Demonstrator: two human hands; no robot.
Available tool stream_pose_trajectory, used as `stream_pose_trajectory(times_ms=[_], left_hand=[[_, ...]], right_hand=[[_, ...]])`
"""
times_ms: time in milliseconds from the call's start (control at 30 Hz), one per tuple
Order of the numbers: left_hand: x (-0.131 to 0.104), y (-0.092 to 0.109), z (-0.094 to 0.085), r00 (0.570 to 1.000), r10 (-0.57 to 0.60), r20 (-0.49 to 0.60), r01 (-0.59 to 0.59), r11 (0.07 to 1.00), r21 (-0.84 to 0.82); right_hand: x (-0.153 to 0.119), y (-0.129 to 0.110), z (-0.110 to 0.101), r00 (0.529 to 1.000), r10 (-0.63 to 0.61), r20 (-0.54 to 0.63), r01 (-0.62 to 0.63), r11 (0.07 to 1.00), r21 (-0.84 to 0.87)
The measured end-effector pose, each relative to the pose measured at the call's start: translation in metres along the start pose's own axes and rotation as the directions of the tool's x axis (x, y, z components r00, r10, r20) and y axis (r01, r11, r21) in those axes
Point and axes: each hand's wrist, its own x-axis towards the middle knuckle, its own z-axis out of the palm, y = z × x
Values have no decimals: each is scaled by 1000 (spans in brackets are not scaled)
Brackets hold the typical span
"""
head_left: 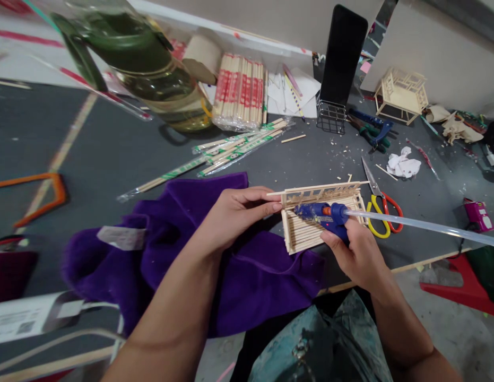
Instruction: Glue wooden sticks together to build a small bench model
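Observation:
A small tray-like model of wooden sticks (306,241) lies in front of me, with a slatted base and a lattice panel (324,190) along its far side. My left hand (242,215) pinches the panel's left end between thumb and fingers. In my right hand (360,257) is a blue hot glue gun (337,218), its nozzle pointing left, close to the model's far left corner. A long clear glue stick (422,225) sticks out of the gun's back. The exact nozzle contact is hidden. Under my left forearm spreads a purple cloth (179,212).
Scissors (376,199) lie right of the model. Wrapped chopsticks (239,95), a green-lidded jug (151,74) and a phone on a stand (342,58) are at the back. Pliers (374,130) and a finished-looking stick chair (401,95) stand back right. An orange-framed tool (58,191) is left.

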Motion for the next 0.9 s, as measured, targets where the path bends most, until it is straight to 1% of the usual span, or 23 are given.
stream_pose_trajectory(times_ms=[200,333,600,900], left_hand=[[0,1,0,1000,3,8,-3,1000,-2],[0,0,0,1000,1,3,-1,1000,-1],[1,0,1,1000,8,1,-8,1000,-12],[1,-2,1,1000,-18,-15,18,999,-35]], right_hand=[[1,-1,0,1000,-4,22,3,1000,15],[-1,1,-2,1000,10,5,-10,1000,-15],[-5,5,-12,1000,10,-8,-10,997,-73],[-7,15,-17,999,-2,-40,-3,994,-111]])
